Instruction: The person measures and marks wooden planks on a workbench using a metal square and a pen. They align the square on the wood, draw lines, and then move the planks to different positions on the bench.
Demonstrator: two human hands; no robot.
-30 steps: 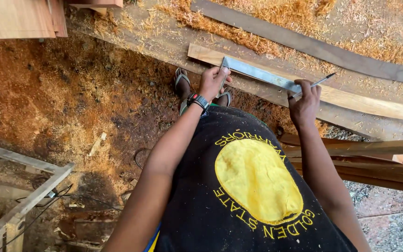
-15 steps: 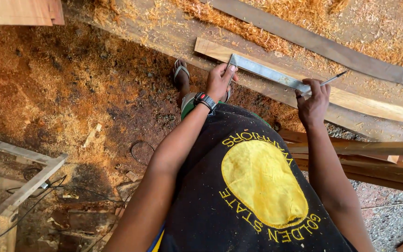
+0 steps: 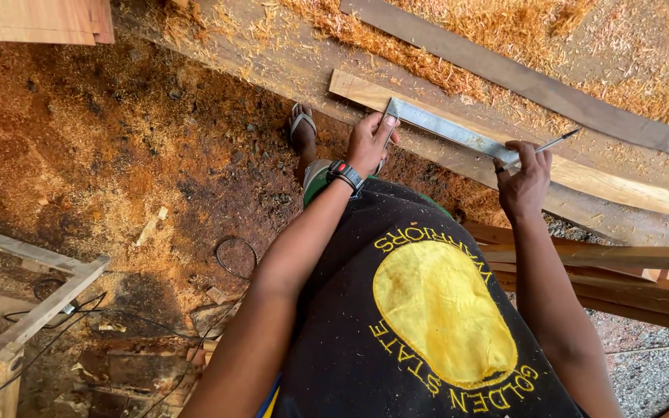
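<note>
**Square and pencil on the plank**

The left hand [image 3: 367,143] presses on the corner end of a metal square [image 3: 447,130], fingers folded over its edge; the grip is closed on the square. The square lies flat on a pale plank [image 3: 621,187], its long blade running along the plank toward the right hand.

The right hand [image 3: 524,182] sits at the far end of the blade. Its grip is closed on a pencil [image 3: 555,142], which points up and to the right, its tip above the plank. The thumb side of this hand touches the end of the blade.

The plank lies across a worn surface [image 3: 272,66] strewn with sawdust [image 3: 396,46]. A darker board [image 3: 520,77] lies beyond the plank, roughly parallel to it and apart from it.

A black watch [image 3: 345,174] is on the left wrist. A sandalled foot [image 3: 301,124] stands on the ground below the left hand. More boards [image 3: 621,263] are stacked beside the right forearm. A wooden frame [image 3: 32,310] with a cable stands at lower left.
</note>
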